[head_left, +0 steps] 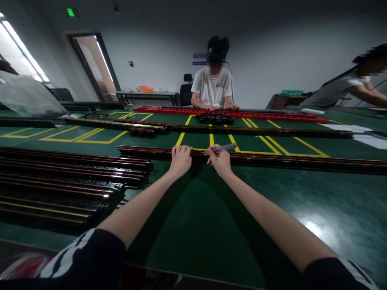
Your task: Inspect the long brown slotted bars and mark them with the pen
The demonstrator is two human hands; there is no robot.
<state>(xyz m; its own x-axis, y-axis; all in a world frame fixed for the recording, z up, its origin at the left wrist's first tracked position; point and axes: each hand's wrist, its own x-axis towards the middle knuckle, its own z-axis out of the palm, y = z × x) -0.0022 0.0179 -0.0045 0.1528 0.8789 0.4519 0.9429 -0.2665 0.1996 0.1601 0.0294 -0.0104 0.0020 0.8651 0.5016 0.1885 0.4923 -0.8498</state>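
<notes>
A long dark rail with coppery strips (281,161) lies across the green table in front of me. My left hand (181,160) is closed over this rail near its left part, fingers bent over the far side. Just to the right, my right hand (220,161) grips a pen with a clear barrel (225,148), pinched between thumb and fingers. The pen's lower end points left at the rail, close to my left hand. Whether its tip touches the rail is too small to tell.
Several similar dark rails (60,173) lie stacked at the left. Another long rail (256,131) crosses farther back, behind it a dark pile of small parts (214,118) and a red slotted rail (272,116). A person (211,86) sits opposite; another person (347,86) leans in at right.
</notes>
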